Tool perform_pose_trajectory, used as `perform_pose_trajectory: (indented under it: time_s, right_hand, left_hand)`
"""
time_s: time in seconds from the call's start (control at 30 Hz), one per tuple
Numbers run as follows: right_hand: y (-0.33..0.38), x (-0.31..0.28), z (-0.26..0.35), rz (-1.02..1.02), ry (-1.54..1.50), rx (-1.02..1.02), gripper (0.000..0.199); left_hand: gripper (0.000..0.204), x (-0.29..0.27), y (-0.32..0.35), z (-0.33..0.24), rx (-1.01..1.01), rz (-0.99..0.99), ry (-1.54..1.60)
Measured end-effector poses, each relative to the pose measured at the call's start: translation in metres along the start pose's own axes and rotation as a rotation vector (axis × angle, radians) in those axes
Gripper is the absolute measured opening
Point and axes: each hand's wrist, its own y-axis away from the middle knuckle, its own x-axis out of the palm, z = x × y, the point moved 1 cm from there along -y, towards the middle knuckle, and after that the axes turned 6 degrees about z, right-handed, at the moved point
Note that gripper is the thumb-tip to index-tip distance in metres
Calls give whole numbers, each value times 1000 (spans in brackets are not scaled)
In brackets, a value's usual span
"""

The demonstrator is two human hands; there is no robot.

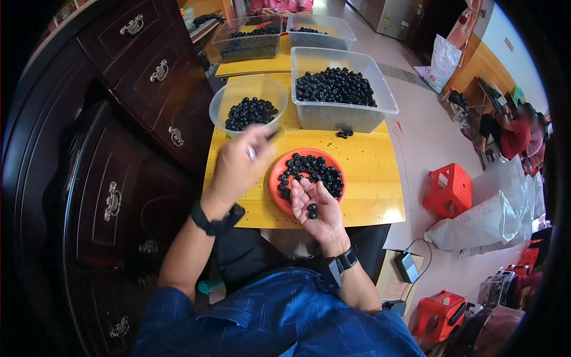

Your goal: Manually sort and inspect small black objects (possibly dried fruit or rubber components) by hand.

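Note:
My left hand [241, 163], smeared by motion, is raised between the round tub and the red plate. Its fingers are bent together around something small with a pale shiny spot and a dark end, too blurred to name. Palm up at the near edge of the red plate [277, 193], my right hand [324, 223] is half curled. It cradles a few small black ring-shaped pieces [312, 211] in the palm, and another shows near its fingertips. Many more black pieces [321, 169] lie on the plate. The clear round tub [217, 110] beyond my left hand holds a heap of the same pieces.
A large clear bin [339, 116] of black pieces stands on the yellow table [375, 172], with a few loose pieces beside it. Two more bins [247, 50] stand farther back, near another person. Dark drawers [137, 77] line the left; red stools [449, 190] and white sacks [476, 220] the right.

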Motion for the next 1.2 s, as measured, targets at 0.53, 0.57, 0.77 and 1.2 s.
perform_pose_trajectory:
  time_s: [0.53,0.57,0.77,1.2]
  right_hand:
    - [-6,1,-8,209,74,24,45]
    - [-5,1,-7,156,94,34,43]
    - [5,0,0,104,239,59,27]
    - [8,9,-10,201,355,42,12]
  left_hand:
    - [27,64,72,-1,21,374,-10]
    - [24,64,71,-1,-15,295,93]
    - [18,57,67,-11,-118,113,439]
    - [27,52,72,-2,93,11,207]
